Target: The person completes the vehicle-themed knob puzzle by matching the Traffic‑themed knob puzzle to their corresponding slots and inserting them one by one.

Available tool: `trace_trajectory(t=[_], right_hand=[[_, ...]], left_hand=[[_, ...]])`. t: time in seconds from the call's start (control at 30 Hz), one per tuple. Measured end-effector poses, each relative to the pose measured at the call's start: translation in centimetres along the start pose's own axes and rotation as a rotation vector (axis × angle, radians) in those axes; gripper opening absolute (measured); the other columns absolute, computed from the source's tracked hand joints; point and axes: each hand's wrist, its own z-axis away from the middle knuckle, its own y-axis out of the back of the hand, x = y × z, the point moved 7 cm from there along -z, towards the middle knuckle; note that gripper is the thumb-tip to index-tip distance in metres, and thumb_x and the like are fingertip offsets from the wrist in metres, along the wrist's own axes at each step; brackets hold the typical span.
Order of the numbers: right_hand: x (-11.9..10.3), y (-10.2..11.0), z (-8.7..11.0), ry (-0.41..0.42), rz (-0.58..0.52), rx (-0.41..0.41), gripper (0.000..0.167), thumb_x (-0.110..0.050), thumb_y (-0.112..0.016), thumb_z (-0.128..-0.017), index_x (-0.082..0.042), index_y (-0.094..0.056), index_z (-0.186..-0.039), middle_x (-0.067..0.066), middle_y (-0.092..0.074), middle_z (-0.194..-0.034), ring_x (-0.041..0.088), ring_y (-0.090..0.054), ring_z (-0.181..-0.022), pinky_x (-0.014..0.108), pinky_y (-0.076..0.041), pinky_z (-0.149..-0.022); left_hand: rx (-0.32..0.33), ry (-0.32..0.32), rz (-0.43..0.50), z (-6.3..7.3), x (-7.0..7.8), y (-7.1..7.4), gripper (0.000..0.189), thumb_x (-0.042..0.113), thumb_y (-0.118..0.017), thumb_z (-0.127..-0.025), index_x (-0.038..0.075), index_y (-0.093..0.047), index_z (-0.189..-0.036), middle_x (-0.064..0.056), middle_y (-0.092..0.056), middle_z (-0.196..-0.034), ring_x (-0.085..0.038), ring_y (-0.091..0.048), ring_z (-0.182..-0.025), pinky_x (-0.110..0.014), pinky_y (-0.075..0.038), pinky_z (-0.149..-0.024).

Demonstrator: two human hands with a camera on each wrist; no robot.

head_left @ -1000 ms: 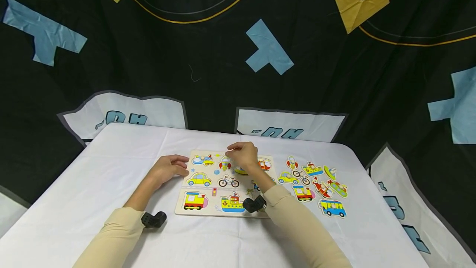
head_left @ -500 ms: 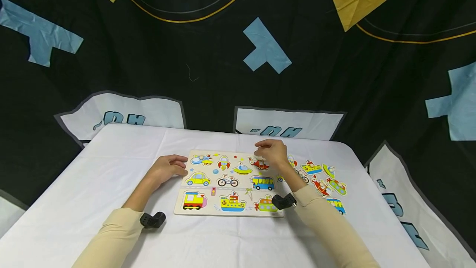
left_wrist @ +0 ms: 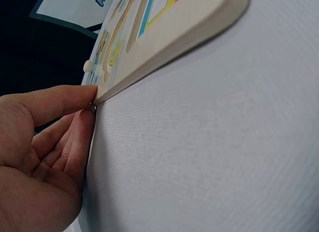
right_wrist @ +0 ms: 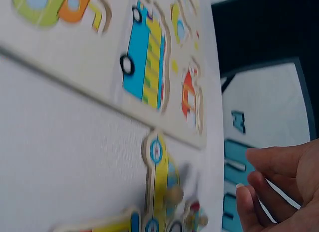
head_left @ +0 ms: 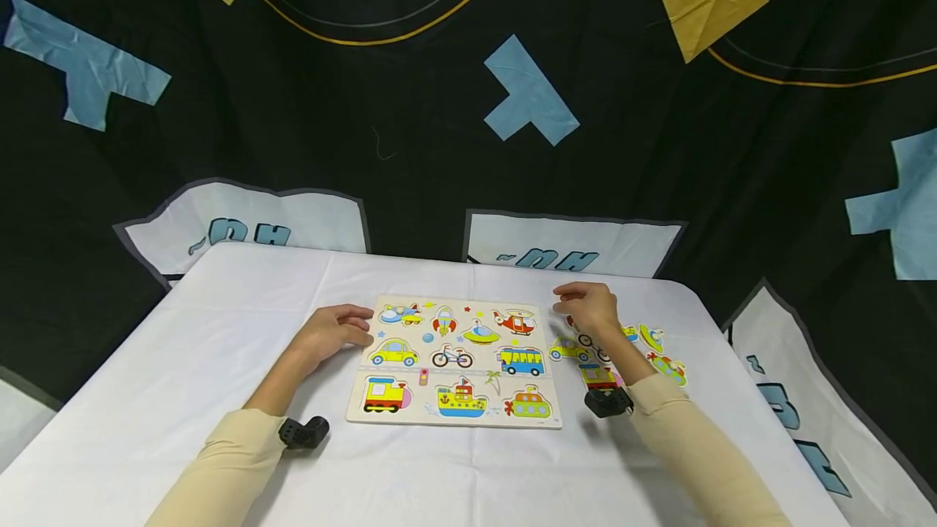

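My left hand point(head_left: 329, 336) touches the left edge of a wooden vehicle puzzle board point(head_left: 359, 409), thumb and fingertips at the rim in the left wrist view. The airplane point(head_left: 400, 315) is at the board's upper left, and a pale knob point(left_wrist: 88, 66) stands up near that corner in the left wrist view. Over the loose puzzle pieces right of the board hovers my right hand point(head_left: 591, 309), its fingers loosely bent with nothing between them. Below it lie a yellow car piece point(head_left: 567, 348), a train piece point(head_left: 596, 375) and a partly hidden bicycle piece point(head_left: 586, 340).
Further right lie a flying saucer piece point(head_left: 651, 338) and a submarine piece point(head_left: 668, 368); other pieces are hidden by the right arm. A white cloth covers the table point(head_left: 410, 478). Behind its far edge hangs a black backdrop point(head_left: 410, 145) with blue and yellow shapes.
My right hand has moved right, from above the board's upper middle to above the loose pieces, uncovering the board's right side. My left hand stays at the board's edge.
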Motion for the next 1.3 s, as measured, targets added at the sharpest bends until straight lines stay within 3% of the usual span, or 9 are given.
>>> trace_trajectory(t=[0.23,0.53,0.7,0.93,1.1,1.3], right_hand=[[2.2,1.2,-0.3,-0.058,-0.005,0.028,0.029,-0.014,-0.071,-0.091,-0.005,-0.074,-0.118,0.017,-0.072,-0.118,0.033,-0.057,-0.113,0.049,-0.041,-0.098],[4.8,0.7,-0.3,-0.136,0.007,0.027,0.029,-0.015,-0.071,-0.092,-0.005,-0.074,-0.119,0.018,-0.072,-0.118,0.035,-0.049,-0.119,0.051,-0.034,-0.101],[5.8,0.3,-0.4,-0.154,0.018,0.012,0.032,-0.017,-0.072,-0.091,-0.006,-0.073,-0.121,0.017,-0.071,-0.121,0.035,-0.052,-0.118,0.050,-0.037,-0.101],[6.1,0.3,-0.5,-0.117,0.016,0.023,0.032,-0.016,-0.073,-0.090,-0.004,-0.074,-0.119,0.019,-0.071,-0.121,0.036,-0.054,-0.117,0.049,-0.038,-0.100],[6.3,0.0,-0.5,-0.132,0.024,0.045,0.030,-0.017,-0.072,-0.092,-0.004,-0.074,-0.119,0.020,-0.072,-0.120,0.034,-0.060,-0.108,0.041,-0.046,-0.090],[6.4,-0.2,-0.6,-0.148,0.030,0.050,0.026,-0.017,-0.069,-0.094,-0.005,-0.075,-0.116,0.019,-0.072,-0.118,0.033,-0.059,-0.104,0.037,-0.044,-0.085]], left_hand=[[0.002,-0.004,0.005,0.0,0.1,0.0,0.055,0.014,-0.078,-0.082,0.007,-0.063,-0.134,-0.006,-0.071,-0.104,-0.025,-0.058,-0.106,-0.039,-0.042,-0.094],[0.000,0.001,0.001,0.3,0.4,-0.1,0.055,0.015,-0.078,-0.083,0.008,-0.062,-0.136,-0.008,-0.071,-0.108,-0.026,-0.058,-0.107,-0.042,-0.042,-0.096],[0.003,0.004,0.001,0.5,0.4,-0.1,0.055,0.015,-0.078,-0.083,0.008,-0.063,-0.135,-0.008,-0.072,-0.108,-0.026,-0.058,-0.107,-0.043,-0.042,-0.097],[-0.003,0.006,0.008,0.4,0.4,-0.2,0.054,0.015,-0.077,-0.083,0.009,-0.063,-0.135,-0.008,-0.072,-0.108,-0.026,-0.058,-0.108,-0.042,-0.041,-0.098],[-0.005,0.002,0.003,0.6,0.6,0.0,0.054,0.014,-0.077,-0.084,0.007,-0.062,-0.136,-0.009,-0.072,-0.109,-0.026,-0.058,-0.109,-0.043,-0.041,-0.098],[-0.008,-0.006,0.000,0.6,0.6,-0.1,0.054,0.014,-0.076,-0.084,0.007,-0.062,-0.136,-0.010,-0.072,-0.109,-0.027,-0.057,-0.110,-0.044,-0.041,-0.099]])
